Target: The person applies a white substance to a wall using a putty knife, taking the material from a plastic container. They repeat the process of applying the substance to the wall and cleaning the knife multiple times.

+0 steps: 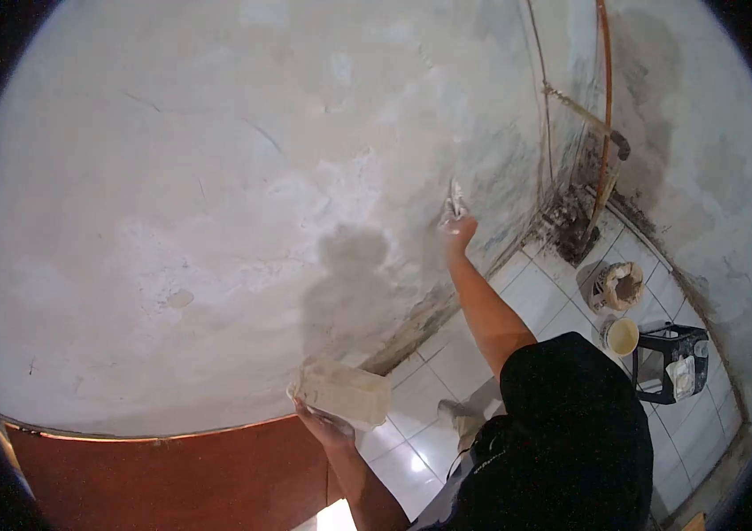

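My left hand (330, 428) is wrapped around the near-lower end of a cloudy, pale rectangular plastic container (342, 391), held tilted in front of the wall. White smears show around its rim; its contents are hidden from this angle. Up and to the right, my right hand (459, 225) reaches out to the wall (243, 212), fingers closed. A small white-smeared tool (455, 196) juts upward from those fingers against the wall; its exact kind is too small to make out. The wall is grey-white and patchy, with cracks and damp stains near its base.
White floor tiles (535, 296) run along the wall's base. On them stand a caked bucket (621, 287), a cream tub (621, 336) and a black stool (655, 389). Pipes (607, 71) rise in the corner above dark debris (570, 232). A red-brown panel (172, 482) lies at lower left.
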The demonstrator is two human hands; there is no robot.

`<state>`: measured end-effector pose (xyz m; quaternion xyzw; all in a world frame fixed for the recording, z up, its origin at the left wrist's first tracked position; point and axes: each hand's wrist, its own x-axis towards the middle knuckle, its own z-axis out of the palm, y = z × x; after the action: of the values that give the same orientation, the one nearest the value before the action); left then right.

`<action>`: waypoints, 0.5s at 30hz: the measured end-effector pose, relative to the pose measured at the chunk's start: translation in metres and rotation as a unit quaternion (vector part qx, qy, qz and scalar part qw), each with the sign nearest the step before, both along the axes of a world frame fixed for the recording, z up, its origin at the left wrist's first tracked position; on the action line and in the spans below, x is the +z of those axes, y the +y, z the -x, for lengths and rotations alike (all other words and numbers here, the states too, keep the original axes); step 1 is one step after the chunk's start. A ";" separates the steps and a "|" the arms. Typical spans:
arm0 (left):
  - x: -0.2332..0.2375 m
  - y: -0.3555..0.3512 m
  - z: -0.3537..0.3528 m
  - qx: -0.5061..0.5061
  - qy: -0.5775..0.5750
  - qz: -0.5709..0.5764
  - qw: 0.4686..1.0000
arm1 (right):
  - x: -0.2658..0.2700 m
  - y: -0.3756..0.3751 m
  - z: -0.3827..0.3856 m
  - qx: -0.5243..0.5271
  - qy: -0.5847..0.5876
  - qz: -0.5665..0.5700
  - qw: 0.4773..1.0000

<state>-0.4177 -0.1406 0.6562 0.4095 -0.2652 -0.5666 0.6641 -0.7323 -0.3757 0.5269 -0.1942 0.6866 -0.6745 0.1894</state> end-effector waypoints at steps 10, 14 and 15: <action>-0.002 -0.019 0.023 -0.043 -0.024 -0.002 0.999 | -0.062 0.050 -0.071 0.293 -0.108 0.195 0.930; -0.002 -0.026 0.041 -0.084 -0.034 0.016 0.996 | -0.087 0.047 -0.005 0.270 -0.388 0.190 0.861; -0.003 -0.027 0.043 -0.088 -0.038 0.017 0.995 | -0.090 0.038 0.015 0.222 -0.376 0.197 0.878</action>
<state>-0.4612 -0.1675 0.6530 0.3947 -0.3347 -0.6025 0.6076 -0.7473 -0.3379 0.4371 -0.1064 0.3558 -0.7582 0.5359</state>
